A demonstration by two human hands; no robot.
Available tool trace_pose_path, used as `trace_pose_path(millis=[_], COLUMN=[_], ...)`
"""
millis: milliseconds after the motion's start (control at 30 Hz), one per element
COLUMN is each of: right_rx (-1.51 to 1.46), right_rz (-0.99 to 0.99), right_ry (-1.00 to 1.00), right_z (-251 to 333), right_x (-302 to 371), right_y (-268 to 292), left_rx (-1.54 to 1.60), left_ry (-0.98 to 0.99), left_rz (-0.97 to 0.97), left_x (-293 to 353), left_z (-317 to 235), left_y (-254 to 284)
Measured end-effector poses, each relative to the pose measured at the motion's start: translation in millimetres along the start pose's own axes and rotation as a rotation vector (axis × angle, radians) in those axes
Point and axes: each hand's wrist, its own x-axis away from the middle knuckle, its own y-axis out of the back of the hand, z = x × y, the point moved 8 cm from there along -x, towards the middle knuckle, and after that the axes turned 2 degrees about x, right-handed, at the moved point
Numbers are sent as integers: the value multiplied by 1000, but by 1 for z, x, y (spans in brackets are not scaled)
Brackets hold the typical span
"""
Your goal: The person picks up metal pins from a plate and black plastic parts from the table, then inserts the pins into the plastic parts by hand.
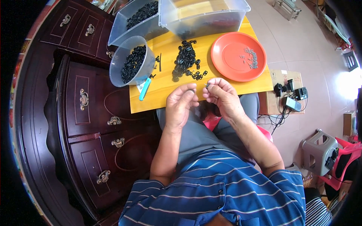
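Note:
Just over the near edge of the yellow tabletop (166, 90), my two hands are close together but apart. Between thumb and fingers, my right hand (224, 98) pinches a small black part (207, 86) with a thin metallic bit showing at it. My left hand (181, 103) is also closed in a pinch; a bit of something dark shows at its fingertips, too small to name. Beyond them lies a loose pile of black oval plastic pieces (184, 58), with several strays nearest my hands. On the right, a red plate (228, 60) carries many small grey metal pins (252, 58).
A clear round tub (145, 75) of black pieces stands at left, beside a turquoise cutter (144, 89). Two clear bins, the left bin (118, 35) and the right bin (205, 26), stand at the back. Dark wooden drawers (90, 150) flank my left; a cardboard box (277, 107) with adapters sits right.

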Motion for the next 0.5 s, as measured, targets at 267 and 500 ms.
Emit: trace_pose_path(millis=[267,500], right_rx=[121,175], right_rz=[15,17], right_ry=[53,101], right_z=[3,5], right_x=[2,3], right_y=[-4,-7], left_rx=[-245,-419], left_ry=[-242,-297], left_rz=[-11,-2], left_x=[1,5], left_z=[-24,-33], left_y=[0,-10])
